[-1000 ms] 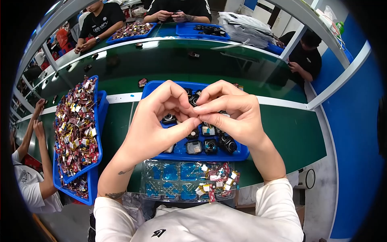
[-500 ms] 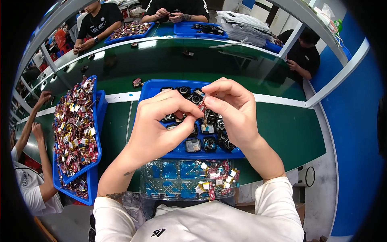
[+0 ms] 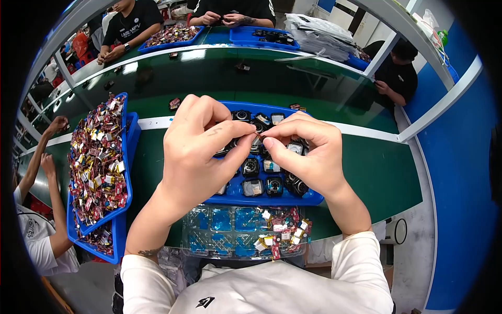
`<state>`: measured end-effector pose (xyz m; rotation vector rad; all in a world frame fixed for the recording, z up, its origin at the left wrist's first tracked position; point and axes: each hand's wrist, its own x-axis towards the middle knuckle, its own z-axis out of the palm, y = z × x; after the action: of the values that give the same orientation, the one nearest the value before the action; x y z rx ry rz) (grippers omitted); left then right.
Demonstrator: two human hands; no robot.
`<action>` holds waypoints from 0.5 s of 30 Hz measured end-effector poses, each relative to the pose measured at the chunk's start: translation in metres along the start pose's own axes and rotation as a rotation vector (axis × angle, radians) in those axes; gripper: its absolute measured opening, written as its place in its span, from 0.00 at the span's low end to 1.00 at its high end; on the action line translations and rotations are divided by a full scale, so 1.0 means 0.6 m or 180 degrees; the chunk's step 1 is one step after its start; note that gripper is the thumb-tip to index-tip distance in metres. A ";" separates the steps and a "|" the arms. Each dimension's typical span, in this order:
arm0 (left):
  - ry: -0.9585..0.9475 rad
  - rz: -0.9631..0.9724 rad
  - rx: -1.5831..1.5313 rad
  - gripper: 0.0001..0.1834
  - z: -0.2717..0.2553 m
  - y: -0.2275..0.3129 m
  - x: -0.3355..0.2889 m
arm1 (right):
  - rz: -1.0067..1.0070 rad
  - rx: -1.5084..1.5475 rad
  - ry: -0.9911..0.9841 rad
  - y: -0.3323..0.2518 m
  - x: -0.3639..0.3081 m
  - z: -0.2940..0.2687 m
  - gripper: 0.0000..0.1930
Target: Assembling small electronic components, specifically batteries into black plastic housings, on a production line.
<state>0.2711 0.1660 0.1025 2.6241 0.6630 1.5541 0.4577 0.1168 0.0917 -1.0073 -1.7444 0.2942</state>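
Note:
Over the blue tray (image 3: 308, 198), my left hand (image 3: 198, 146) and my right hand (image 3: 309, 147) meet fingertip to fingertip. Both pinch a small red circuit board (image 3: 258, 134), mostly hidden by my fingers. Below them in the tray lie several black square housings with round faces, among them one housing (image 3: 274, 185) near the front. Some show a pale, open inside, like the housing (image 3: 252, 187) beside it. Closer to me, a clear compartment tray (image 3: 209, 233) has loose red boards with white and yellow parts (image 3: 285, 230) at its right end.
At the left, stacked blue bins (image 3: 125, 193) hold a heap of red boards (image 3: 99, 162). A green belt (image 3: 209, 78) with scattered small parts runs behind a white rail (image 3: 361, 131). Co-workers sit across and at the left. A metal post (image 3: 439, 99) rises at the right.
My left hand has risen and turned, its knuckles higher. My right hand has lowered its fingers toward the left fingertips. The circuit board, plainer before, is now mostly covered.

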 end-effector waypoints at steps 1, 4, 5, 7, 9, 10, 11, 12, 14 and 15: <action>-0.0098 -0.0032 0.0185 0.09 -0.006 0.004 0.001 | 0.0313 0.0154 0.0055 -0.009 -0.001 0.000 0.06; -0.0370 -0.0169 -0.0772 0.08 0.003 -0.010 -0.007 | 0.0579 0.0358 0.0068 -0.006 0.001 0.001 0.06; -0.0733 -0.0558 -0.1240 0.06 -0.002 -0.006 -0.007 | 0.0455 0.0520 0.0074 0.000 0.003 0.000 0.06; -0.0827 -0.1034 -0.1595 0.05 -0.002 -0.003 -0.008 | 0.0333 0.0688 0.0077 0.004 0.005 -0.002 0.06; -0.1013 -0.1574 -0.1880 0.05 -0.008 -0.003 -0.007 | 0.0497 0.0807 -0.0094 0.005 0.005 -0.008 0.06; -0.1018 -0.1576 -0.1885 0.05 -0.008 -0.004 -0.005 | 0.0503 0.0805 -0.0092 0.007 0.005 -0.010 0.06; -0.1094 -0.1788 -0.2113 0.04 -0.008 -0.006 -0.004 | 0.0590 0.0890 -0.0154 0.010 0.004 -0.012 0.06; -0.1170 -0.2002 -0.2341 0.04 -0.008 -0.007 -0.004 | 0.0676 0.0975 -0.0215 0.013 0.003 -0.013 0.07; -0.1160 -0.1987 -0.2534 0.04 -0.006 -0.012 -0.005 | 0.0811 0.1567 -0.0200 0.018 0.002 -0.011 0.07; -0.1146 -0.1968 -0.2726 0.03 -0.005 -0.013 -0.005 | 0.0938 0.2158 -0.0183 0.021 0.001 -0.010 0.07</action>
<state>0.2646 0.1713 0.0995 1.7451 0.5311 0.8634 0.4687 0.1235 0.0870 -0.7448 -1.3799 1.0323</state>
